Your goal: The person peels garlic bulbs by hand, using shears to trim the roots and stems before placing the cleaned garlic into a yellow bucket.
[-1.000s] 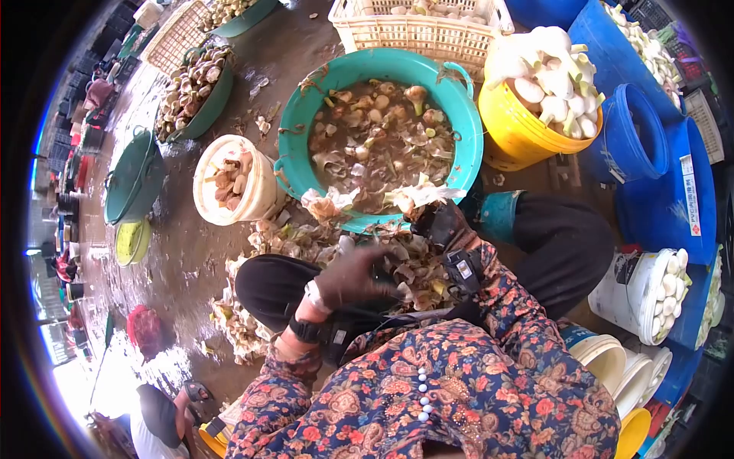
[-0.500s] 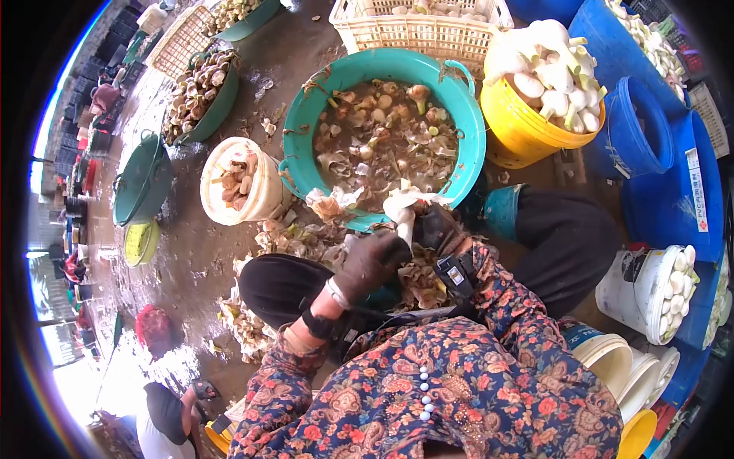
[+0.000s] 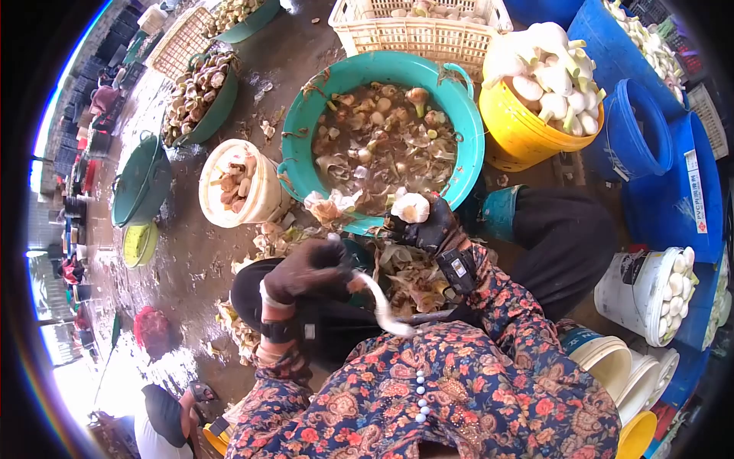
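My right hand (image 3: 434,229), in a dark glove, grips a white garlic bulb (image 3: 410,207) over the near rim of the green tub (image 3: 470,145). My left hand (image 3: 307,269), in a brownish glove, is curled above my knee; what lies in its fingers is hidden, though a small pale tip shows above them. A blurred white peel strip (image 3: 382,306) hangs in the air beside this hand, and whether the hand holds it cannot be made out. Brown water with floating bulbs and skins fills the tub.
Loose peelings (image 3: 413,283) lie between my legs. A white bucket (image 3: 264,195) stands left of the tub, a yellow bucket (image 3: 505,145) of peeled garlic right of it, a cream crate (image 3: 413,34) behind. Blue tubs (image 3: 665,199) line the right. Another person (image 3: 164,413) is at lower left.
My left hand has moved left and away from the bulb. The white strip now hangs separate from it, lower down. The bulb in my right hand has turned, its round face now showing.
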The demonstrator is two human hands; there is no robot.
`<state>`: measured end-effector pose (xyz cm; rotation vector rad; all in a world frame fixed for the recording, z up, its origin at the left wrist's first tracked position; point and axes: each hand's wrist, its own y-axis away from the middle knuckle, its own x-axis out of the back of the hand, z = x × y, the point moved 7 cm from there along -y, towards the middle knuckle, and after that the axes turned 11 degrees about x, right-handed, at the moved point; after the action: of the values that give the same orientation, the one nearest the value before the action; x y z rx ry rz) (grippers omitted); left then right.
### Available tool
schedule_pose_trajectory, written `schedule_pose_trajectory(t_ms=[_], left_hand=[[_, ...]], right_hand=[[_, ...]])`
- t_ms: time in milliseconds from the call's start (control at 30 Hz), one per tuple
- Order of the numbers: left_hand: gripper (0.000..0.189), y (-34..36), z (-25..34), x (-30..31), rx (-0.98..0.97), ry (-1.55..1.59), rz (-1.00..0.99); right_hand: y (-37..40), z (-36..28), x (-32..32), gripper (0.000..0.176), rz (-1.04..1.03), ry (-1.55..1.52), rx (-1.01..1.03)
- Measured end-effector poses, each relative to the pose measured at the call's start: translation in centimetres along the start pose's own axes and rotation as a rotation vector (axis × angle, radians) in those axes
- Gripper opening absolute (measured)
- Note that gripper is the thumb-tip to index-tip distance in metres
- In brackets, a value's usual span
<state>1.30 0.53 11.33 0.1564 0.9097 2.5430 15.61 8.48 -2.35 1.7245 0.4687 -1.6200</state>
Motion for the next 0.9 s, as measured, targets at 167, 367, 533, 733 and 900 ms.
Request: schedule_pose_trajectory(t_ms=[167,367,533,733,900], left_hand=[[0.024,-8.2,-2.4,1.4,-0.128,0.230,0.472],[0.024,-10.0,-0.2,-5.6,-0.195,-0.064,0.007],[0.053,-17.3,-2.5,6.9,0.163,-0.579,0.177],[0.111,-27.1,-9.3,22.3,0.617,-0.679,0.737],[0.091,-29.8,-13.2,18.4,0.451,-0.026,0.270]], right_hand=[[-1.9,-1.2,1.7,0.040,-0.083,1.019,0.339],[-2.6,-4.1,6.7,0.036,0.384,0.524,0.311],[-4.4,-7.0,6.0,0.049,0.317,0.699,0.324],[-13.2,-16.4,-7.4,0.052,-0.121,0.345,0.287],[-13.9,-17.3,7.7,0.076,0.672,2.235,-0.029]])
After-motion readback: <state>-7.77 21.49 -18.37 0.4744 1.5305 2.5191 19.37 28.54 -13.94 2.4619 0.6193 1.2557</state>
